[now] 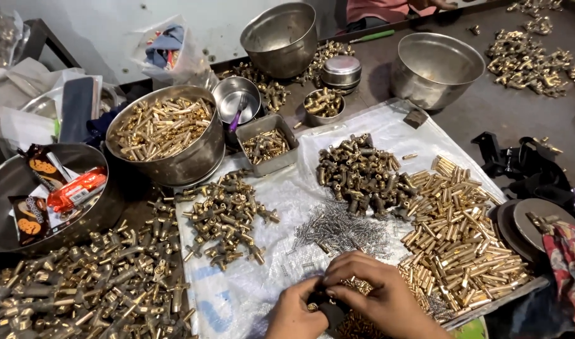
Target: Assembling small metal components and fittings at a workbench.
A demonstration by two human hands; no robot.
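Two hands meet at 6 o'clock on the plastic sheet (237, 295). Left hand (297, 312) curled, fingertips pinched on a small dark piece (330, 309). Right hand (380, 294) arched over from 3 o'clock, fingers bent down onto the same piece; what lies under the fingertips is hidden. Small brass bits (358, 323) directly beneath, touching both hands.

Outward: springs (341, 229) heaped just beyond at 12 o'clock; brass tubes (457, 242) piled near at 2 o'clock; dark fittings (360, 172) farther at 12; tee fittings (228, 213) at 10 o'clock; bowl of tubes (165, 135) well apart at 10.

Judged as mid-assembly: seemingly pressing or seating something small into the dark piece. Next calls for a steady pinch, square alignment, and a free finger to draw a fresh part from the nearest pile.
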